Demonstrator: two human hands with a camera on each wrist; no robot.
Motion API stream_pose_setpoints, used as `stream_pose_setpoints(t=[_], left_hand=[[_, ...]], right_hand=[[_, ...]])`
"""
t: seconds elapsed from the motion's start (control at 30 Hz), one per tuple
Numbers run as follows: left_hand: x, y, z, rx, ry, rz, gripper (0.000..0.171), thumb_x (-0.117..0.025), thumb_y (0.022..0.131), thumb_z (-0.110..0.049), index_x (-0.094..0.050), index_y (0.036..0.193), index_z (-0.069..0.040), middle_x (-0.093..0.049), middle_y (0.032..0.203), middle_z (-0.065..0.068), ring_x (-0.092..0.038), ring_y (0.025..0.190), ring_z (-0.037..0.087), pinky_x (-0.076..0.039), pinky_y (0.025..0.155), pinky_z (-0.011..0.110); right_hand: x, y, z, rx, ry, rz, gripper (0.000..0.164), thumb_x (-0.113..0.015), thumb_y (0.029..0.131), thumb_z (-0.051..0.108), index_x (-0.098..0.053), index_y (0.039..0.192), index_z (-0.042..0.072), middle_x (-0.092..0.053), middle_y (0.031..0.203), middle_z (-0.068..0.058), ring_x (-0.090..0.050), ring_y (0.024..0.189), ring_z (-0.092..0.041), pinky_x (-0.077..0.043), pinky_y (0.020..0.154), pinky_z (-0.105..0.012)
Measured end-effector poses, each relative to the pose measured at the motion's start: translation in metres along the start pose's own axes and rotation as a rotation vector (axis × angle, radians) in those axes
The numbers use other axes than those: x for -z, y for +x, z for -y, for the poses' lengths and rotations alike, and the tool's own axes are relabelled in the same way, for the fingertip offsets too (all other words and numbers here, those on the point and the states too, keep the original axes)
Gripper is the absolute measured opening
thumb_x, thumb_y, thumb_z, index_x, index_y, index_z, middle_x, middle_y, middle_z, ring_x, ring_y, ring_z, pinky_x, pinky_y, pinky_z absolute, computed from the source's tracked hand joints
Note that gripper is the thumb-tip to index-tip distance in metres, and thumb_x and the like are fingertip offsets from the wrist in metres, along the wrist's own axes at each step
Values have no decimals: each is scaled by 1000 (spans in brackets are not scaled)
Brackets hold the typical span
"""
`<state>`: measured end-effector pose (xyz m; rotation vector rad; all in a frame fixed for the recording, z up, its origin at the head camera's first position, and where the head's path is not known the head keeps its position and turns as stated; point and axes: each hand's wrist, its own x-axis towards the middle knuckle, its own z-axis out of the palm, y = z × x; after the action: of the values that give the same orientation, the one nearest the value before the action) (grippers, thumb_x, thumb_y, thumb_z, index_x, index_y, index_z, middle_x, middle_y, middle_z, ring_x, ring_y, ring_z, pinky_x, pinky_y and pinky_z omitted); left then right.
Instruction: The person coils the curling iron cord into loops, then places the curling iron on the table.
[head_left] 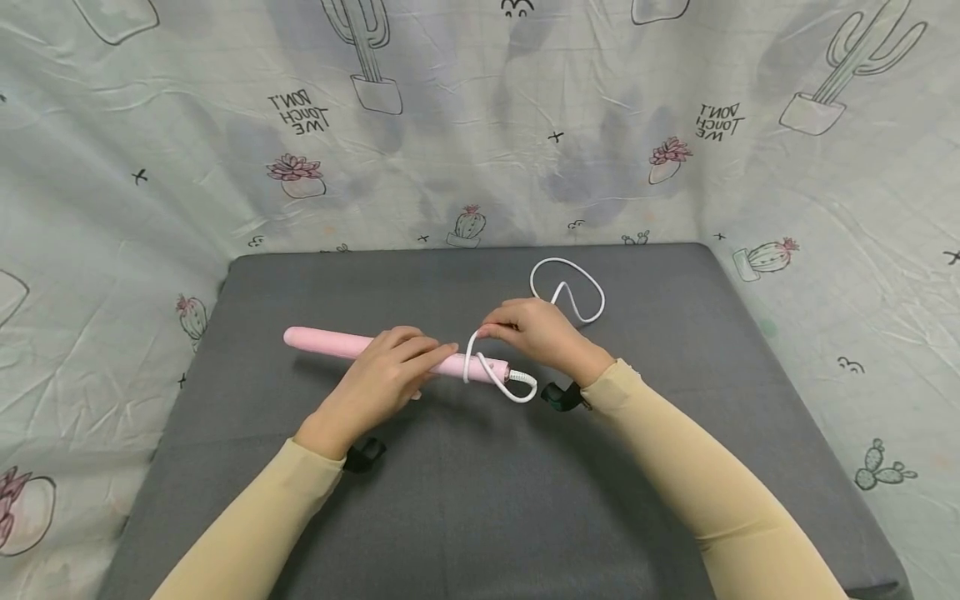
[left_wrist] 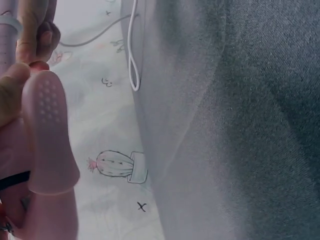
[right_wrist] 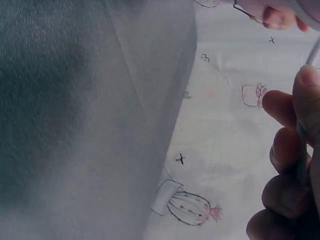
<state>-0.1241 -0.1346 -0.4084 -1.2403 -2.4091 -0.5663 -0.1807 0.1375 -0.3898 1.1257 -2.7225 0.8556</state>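
Note:
A pink curling iron point(head_left: 326, 342) is held above the table, its rounded barrel end pointing left. My left hand point(head_left: 386, 375) grips it around the middle. In the left wrist view, its clamp lever point(left_wrist: 49, 135) shows a dotted thumb rest. A white cord point(head_left: 537, 388) leaves the handle's right end, bends back and wraps around the handle. My right hand point(head_left: 543, 333) pinches this cord just above the handle. In the right wrist view, thumb and fingers point(right_wrist: 285, 150) close on the cord, and part of that hand is cut off by the frame edge.
The rest of the cord lies in a loose loop at the back right of the grey-covered table point(head_left: 450, 517). A patterned cloth point(head_left: 480, 125) with cactus drawings hangs behind and along both sides. Each wrist carries a dark strap point(head_left: 365, 456).

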Motion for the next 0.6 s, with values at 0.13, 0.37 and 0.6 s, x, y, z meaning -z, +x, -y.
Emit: stream_pose_setpoints(t=[0.13,0.37,0.6], left_hand=[[0,-1,1,15,-24,-63,54,-75,85,-12,-58,135,-17,-64,115,1,-53,109,24,-43,90,42],[-2,-1,-2,136,-70,-165,49,-74,86,-15,-58,131,-6,-64,112,6,-54,108,24,-43,92,39],[-4,4,-3,254,-64,-265,38,-73,86,-16,-61,118,1,-64,109,12,-56,104,27,-47,88,41]], right_hand=[[-6,0,0,11,48,-2,18,-63,93,35,-75,92,21,-65,83,14,-57,74,-2,-47,69,-26],[-18,-7,5,7,75,-64,9,-69,88,10,-73,95,9,-69,87,1,-61,77,-12,-49,70,-32],[-27,-9,9,75,-65,-165,14,-68,91,22,-73,100,12,-69,84,1,-60,70,-11,-49,64,-33]])
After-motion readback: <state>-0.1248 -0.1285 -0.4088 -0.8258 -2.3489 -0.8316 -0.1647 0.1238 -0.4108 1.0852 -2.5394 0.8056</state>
